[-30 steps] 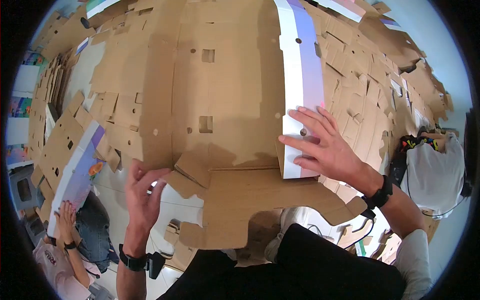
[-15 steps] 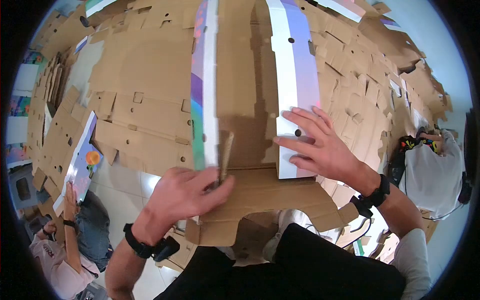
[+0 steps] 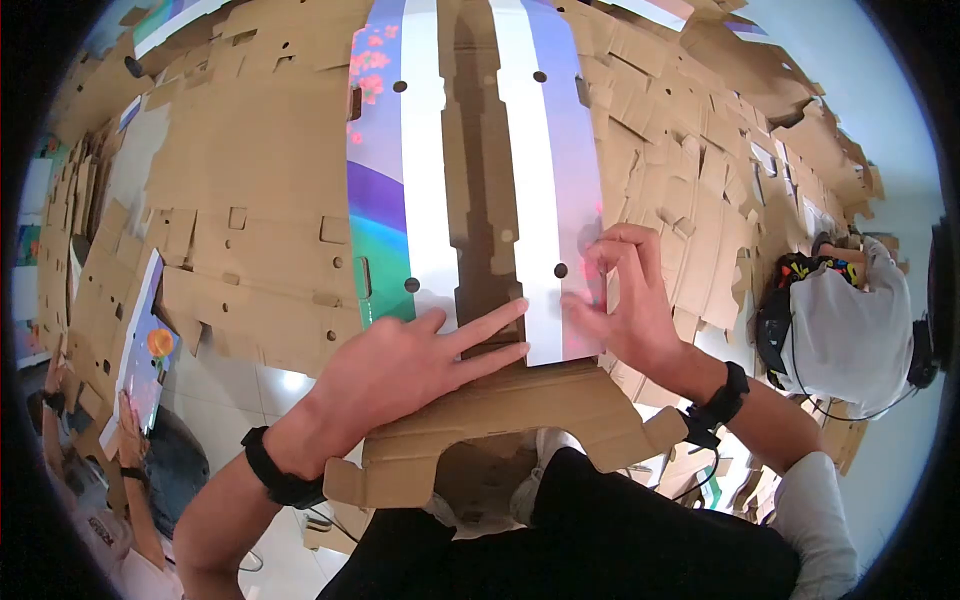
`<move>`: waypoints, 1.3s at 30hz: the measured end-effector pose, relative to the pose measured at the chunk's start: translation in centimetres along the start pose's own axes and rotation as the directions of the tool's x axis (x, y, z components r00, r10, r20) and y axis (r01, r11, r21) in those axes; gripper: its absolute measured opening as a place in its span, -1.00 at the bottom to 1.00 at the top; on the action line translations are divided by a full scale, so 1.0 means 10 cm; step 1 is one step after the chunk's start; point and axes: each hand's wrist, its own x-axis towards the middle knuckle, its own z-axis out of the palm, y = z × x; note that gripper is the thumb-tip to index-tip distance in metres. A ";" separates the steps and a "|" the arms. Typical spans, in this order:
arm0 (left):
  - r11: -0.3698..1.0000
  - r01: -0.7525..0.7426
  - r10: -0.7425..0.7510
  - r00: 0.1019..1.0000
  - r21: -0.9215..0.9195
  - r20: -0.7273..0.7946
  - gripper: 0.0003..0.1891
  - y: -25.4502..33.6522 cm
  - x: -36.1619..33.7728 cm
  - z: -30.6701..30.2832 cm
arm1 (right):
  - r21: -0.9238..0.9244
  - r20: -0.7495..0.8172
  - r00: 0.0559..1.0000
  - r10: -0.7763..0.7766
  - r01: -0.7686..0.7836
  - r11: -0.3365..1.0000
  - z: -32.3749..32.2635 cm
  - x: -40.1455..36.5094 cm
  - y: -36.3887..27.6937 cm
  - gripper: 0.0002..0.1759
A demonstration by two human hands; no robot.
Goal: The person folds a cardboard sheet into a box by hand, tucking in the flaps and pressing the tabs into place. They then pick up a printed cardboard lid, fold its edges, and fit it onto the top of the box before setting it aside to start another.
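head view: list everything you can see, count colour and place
box blank: one, brown, centre, in front of the person
printed flaps: two, white, purple and green, folded inward on the blank
flat cardboard sheets: many, brown, covering the floor all round
floor tiles: white, bare patch lower left
person in white: one, right edge
second person: one, lower left, holding a printed panel
wristbands: two, black, one per wrist
left hand: flat, two fingers stretched across the flaps' near ends
right hand: fingers bent on the right flap
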 end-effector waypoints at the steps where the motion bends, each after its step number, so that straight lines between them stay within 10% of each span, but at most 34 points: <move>1: 1.000 0.007 -0.007 1.000 -0.008 0.003 -0.21 0.00 0.01 0.01 | 0.011 0.006 1.000 0.013 -0.013 1.000 -0.01 0.01 0.02 -0.35; 4: 0.999 0.017 -0.017 1.000 -0.028 -0.003 -0.25 0.00 0.02 0.00 | 0.472 0.030 0.933 0.359 -0.330 0.818 -0.03 0.06 0.03 -0.46; 7: 1.000 0.023 -0.023 1.000 0.007 0.001 -0.24 0.02 0.02 0.02 | 0.556 0.365 0.841 0.399 -0.541 0.631 0.03 0.14 0.26 -0.44; 10: 1.000 0.026 -0.026 1.000 -0.012 -0.001 -0.24 0.01 0.02 0.02 | 0.621 0.335 0.836 0.434 -0.542 0.566 0.13 0.10 0.21 -0.41; 28: 0.998 0.059 -0.061 0.997 -0.036 -0.039 -0.24 0.37 0.21 -0.06 | 0.420 0.089 0.898 0.430 -0.426 0.802 0.10 0.12 0.31 -0.44; 35: 0.902 0.163 -0.203 0.977 -0.399 -0.060 -0.23 0.52 -0.06 0.05 | 0.382 0.335 0.878 0.343 -0.459 0.802 -0.08 -0.18 0.22 -0.42; 39: 0.950 0.051 -0.093 0.988 -0.307 -0.124 -0.16 0.50 -0.01 -0.01 | 0.271 0.261 0.915 0.308 -0.376 0.886 0.01 -0.17 0.14 -0.38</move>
